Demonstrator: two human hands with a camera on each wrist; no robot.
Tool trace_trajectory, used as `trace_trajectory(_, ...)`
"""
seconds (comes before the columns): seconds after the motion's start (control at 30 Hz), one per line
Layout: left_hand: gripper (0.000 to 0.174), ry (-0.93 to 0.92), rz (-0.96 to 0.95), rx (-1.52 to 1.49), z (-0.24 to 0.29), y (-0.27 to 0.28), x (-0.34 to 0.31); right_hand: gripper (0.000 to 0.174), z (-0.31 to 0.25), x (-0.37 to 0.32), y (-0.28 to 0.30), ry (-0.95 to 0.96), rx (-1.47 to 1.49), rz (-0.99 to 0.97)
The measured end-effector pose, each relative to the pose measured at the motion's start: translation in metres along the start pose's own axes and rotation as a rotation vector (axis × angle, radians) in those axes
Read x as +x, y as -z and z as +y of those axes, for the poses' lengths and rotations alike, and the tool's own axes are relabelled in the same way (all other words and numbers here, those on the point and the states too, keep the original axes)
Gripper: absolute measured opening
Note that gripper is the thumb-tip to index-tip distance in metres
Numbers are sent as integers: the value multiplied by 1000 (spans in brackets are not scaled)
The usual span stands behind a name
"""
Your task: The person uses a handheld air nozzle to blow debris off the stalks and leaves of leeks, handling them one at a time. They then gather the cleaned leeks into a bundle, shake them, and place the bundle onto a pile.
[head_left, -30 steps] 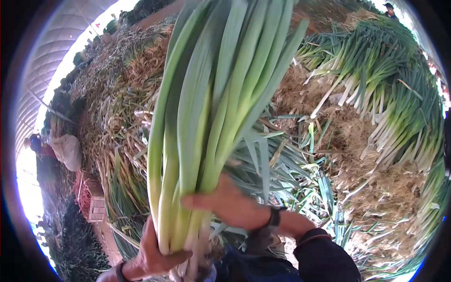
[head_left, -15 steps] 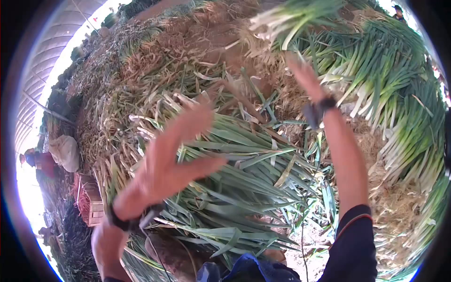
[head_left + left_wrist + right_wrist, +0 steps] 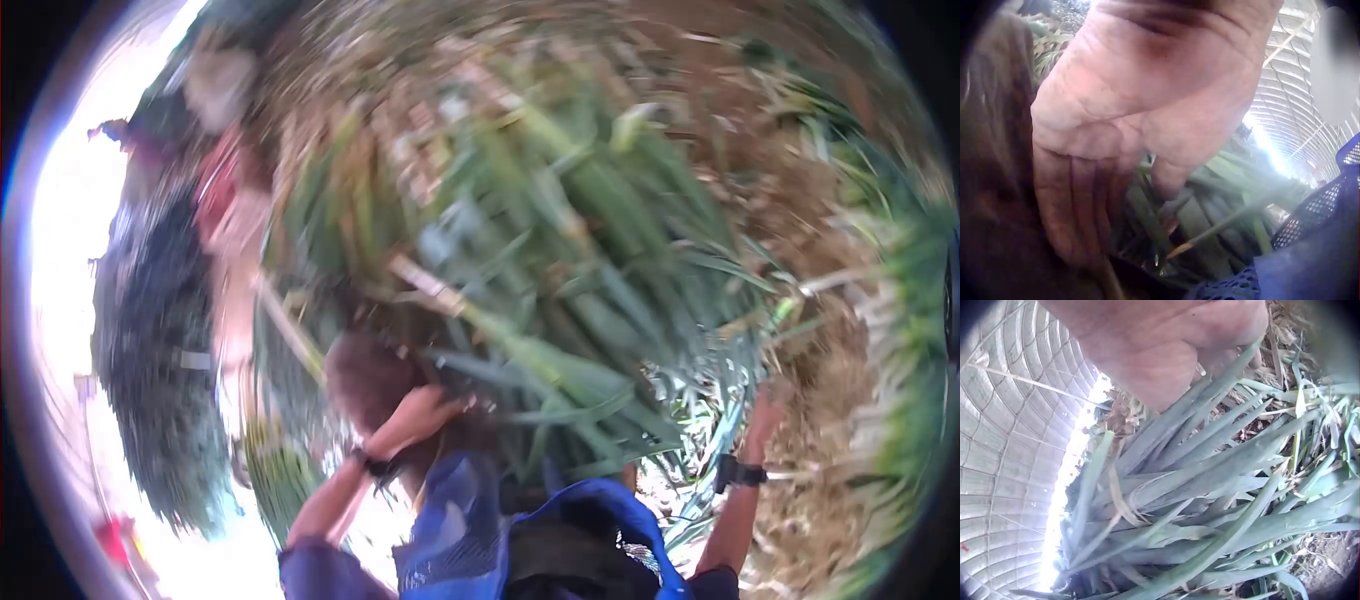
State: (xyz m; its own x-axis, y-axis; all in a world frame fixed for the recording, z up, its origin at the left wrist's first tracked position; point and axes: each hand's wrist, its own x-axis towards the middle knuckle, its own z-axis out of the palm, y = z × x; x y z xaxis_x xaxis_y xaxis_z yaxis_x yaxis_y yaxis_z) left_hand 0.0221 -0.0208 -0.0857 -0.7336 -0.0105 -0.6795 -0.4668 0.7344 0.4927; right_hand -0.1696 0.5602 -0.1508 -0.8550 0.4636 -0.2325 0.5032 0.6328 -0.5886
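Observation:
A large heap of leeks with long green leaves lies before the person, blurred in the head view. The left hand is low at the near edge of that heap, beside what looks like a brown covered knee. In the left wrist view its fingers hang down loosely against dark brown material, with their tips in shadow. Over the leek leaves, the right hand is held with relaxed fingers and nothing visible in its palm. Leaf tips overlap its fingertips in that view.
A row of leeks with pale roots runs along the right side. Blue mesh-trimmed material covers the person's lap. Farther left are a whitish sack and a dark green pile. A ribbed roof arches overhead.
The leek bundle gripped earlier has left the hands, flying to the far right row half a second ago. Both hands have since dropped toward the body, and the head view has swung down and left.

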Motion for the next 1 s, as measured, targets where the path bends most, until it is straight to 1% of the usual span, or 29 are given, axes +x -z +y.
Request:
trace_trajectory(0.03, 43, -39, 85, -6, -14, -17, 1, 44, -2, 8, 8, 280, -170, 105)
trace_trajectory(0.07, 47, 54, 151, -162, -26, -32, 10, 44, -31, 2, 8, 330, -176, 71)
trace_trajectory(0.1, 48, 58, 193, -229, -35, -45, 12, 45, -67, -11, 8, 375, 9, 34)
trace_trajectory(0.13, 48, 58, 223, -261, -34, -52, 9, 47, -104, -27, 7, 413, 197, 10)
trace_trajectory(0.17, 46, 54, 347, -178, -31, -57, 7, 47, -141, -47, 3, 455, 195, 9)
trace_trajectory(0.2, 44, 57, 468, -93, -26, -61, 5, 47, -178, -74, -7, 656, 105, -69)
trace_trajectory(0.23, 33, 42, 485, 3, -16, -60, 0, 47, -213, -104, -20, 851, 10, -147)
trace_trajectory(0.27, 33, 46, 506, -21, -17, -61, 0, 47, -248, -138, -35, 937, -16, -289)
trace_trajectory(0.3, 28, 18, 466, 75, -20, -60, 1, 47, -277, -170, -51, 1015, -52, -434)
trace_trajectory(0.33, 24, -10, 426, 173, -21, -58, 4, 47, -291, -190, -75, 1211, -160, -465)
trace_trajectory(0.37, 20, 79, 405, 183, -17, -54, 9, 47, -297, -205, -105, 1404, -270, -489)
trace_trajectory(0.4, 20, 77, 426, 164, -24, -52, 15, 47, -299, -221, -134, 1465, -404, -468)
trace_trajectory(0.43, 25, 106, 552, 228, -34, -54, 26, 48, -298, -232, -162, 1519, -539, -441)
trace_trajectory(0.47, 31, 138, 677, 293, -42, -54, 35, 47, -294, -236, -187, 1587, -635, -350)
trace_trajectory(0.5, 31, 138, 692, 279, -48, -51, 41, 46, -290, -237, -208, 1647, -729, -257)
trace_trajectory(0.53, 44, 219, 836, 393, -54, -47, 46, 46, -286, -233, -224, 1658, -739, -246)
trace_trajectory(0.57, 57, 301, 977, 507, -57, -41, 48, 44, -285, -230, -236, 1665, -802, -192)
trace_trajectory(0.6, 57, 295, 987, 497, -59, -36, 50, 41, -283, -225, -244, 1667, -864, -138)
trace_trajectory(0.63, 73, 374, 802, 332, -62, -29, 51, 33, -286, -223, -244, 1670, -837, -143)
trace_trajectory(0.67, 90, 444, 608, 171, -64, -24, 50, 33, -289, -218, -241, 1667, -846, -133)
trace_trajectory(0.7, 91, 428, 639, -23, -78, -31, 62, 30, -292, -212, -237, 1626, -780, -198)
trace_trajectory(0.73, 91, 421, 638, -24, -87, -33, 67, 26, -297, -205, -231, 1582, -712, -264)
trace_trajectory(0.8, 81, 416, 627, -309, -100, -32, 72, 29, -317, -191, -208, 1551, -697, -261)
trace_trajectory(0.83, 70, 356, 596, -296, -100, -28, 66, 32, -327, -185, -192, 1460, -618, -254)
trace_trajectory(0.87, 70, 354, 594, -299, -92, -25, 54, 35, -339, -178, -177, 1373, -540, -249)
trace_trajectory(0.93, 62, 205, 739, -297, -73, -15, 18, 40, -363, -154, -147, 1198, -341, -297)
trace_trajectory(0.97, 62, 202, 736, -296, -69, -15, 5, 40, -382, -157, -123, 1108, -264, -337)
trace_trajectory(1.0, 57, 109, 816, -309, -69, -15, -9, 40, -400, -161, -99, 1016, -185, -376)
